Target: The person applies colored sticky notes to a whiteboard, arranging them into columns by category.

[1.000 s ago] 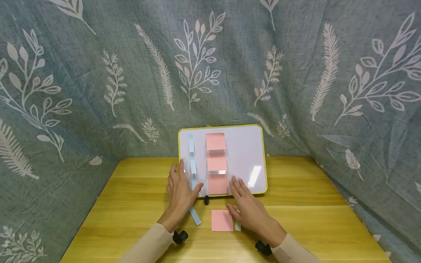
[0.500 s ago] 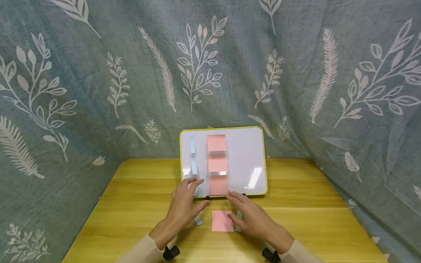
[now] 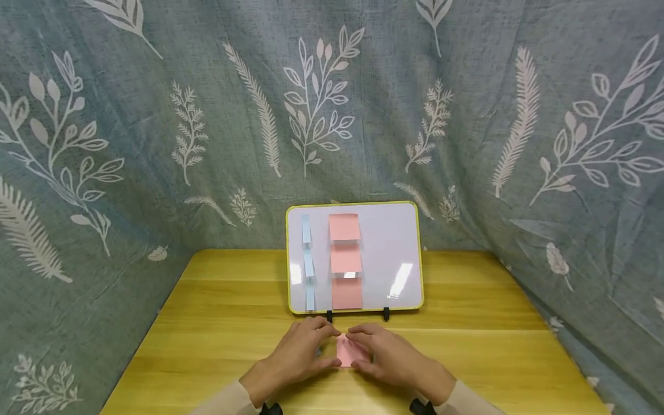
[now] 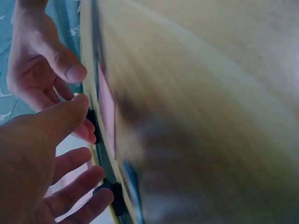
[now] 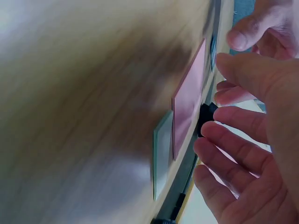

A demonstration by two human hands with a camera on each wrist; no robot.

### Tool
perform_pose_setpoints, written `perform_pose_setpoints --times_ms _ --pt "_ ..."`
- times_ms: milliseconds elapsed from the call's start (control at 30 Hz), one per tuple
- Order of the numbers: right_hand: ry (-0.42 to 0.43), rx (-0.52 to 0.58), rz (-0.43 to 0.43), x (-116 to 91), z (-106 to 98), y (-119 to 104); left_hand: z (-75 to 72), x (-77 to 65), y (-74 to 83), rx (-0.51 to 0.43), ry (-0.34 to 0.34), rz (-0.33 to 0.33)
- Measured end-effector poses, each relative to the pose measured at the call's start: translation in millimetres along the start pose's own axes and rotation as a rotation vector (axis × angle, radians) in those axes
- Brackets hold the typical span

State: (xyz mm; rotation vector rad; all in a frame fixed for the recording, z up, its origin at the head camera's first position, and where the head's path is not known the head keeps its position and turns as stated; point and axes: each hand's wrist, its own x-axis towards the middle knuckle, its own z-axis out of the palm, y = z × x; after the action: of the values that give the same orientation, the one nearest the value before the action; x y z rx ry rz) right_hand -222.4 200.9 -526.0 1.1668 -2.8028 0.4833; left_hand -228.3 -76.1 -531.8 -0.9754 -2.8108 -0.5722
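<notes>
My left hand (image 3: 301, 353) and right hand (image 3: 395, 358) face each other over a pink sticky note pad (image 3: 343, 353) on the table. Both have loosely bent fingers and hold nothing; the wrist views show them raised above the tabletop. A narrow green pad (image 5: 162, 154) lies beside the pink one, covered by my right hand in the head view. On the other side is a slim blue pad (image 4: 132, 186), mostly behind my left hand from above. Behind stands a whiteboard (image 3: 389, 248) bearing a column of three pink sticky notes (image 3: 344, 227) and a column of three blue strips (image 3: 306, 229).
Black feet (image 3: 386, 314) prop up the yellow-edged board near the back of the wooden table (image 3: 207, 323). A green-grey curtain (image 3: 249, 115) with white leaf patterns encloses the back and sides.
My left hand has come away from the board's lower left, moving down and right. My right hand has drawn back slightly from the board. The lowest blue strip is now uncovered.
</notes>
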Motion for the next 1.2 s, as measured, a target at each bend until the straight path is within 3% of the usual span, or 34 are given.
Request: perform_pose_setpoints --times_ms 233,633,867,1200 --pt "0.000 -0.035 -0.034 4.5 8.6 1.3 6.9 -0.1 -3.8 0.028 -0.040 0.018" --pt "-0.004 -0.077 -0.022 8.5 7.3 3.1 6.5 0.9 -0.6 0.076 -0.084 0.018" --pt "0.055 -0.085 0.002 -10.8 4.1 11.1 8.1 1.0 0.4 0.114 -0.080 0.019" --pt "0.084 -0.084 0.049 -40.2 -4.1 31.4 9.4 11.3 13.9 0.064 -0.063 0.034"
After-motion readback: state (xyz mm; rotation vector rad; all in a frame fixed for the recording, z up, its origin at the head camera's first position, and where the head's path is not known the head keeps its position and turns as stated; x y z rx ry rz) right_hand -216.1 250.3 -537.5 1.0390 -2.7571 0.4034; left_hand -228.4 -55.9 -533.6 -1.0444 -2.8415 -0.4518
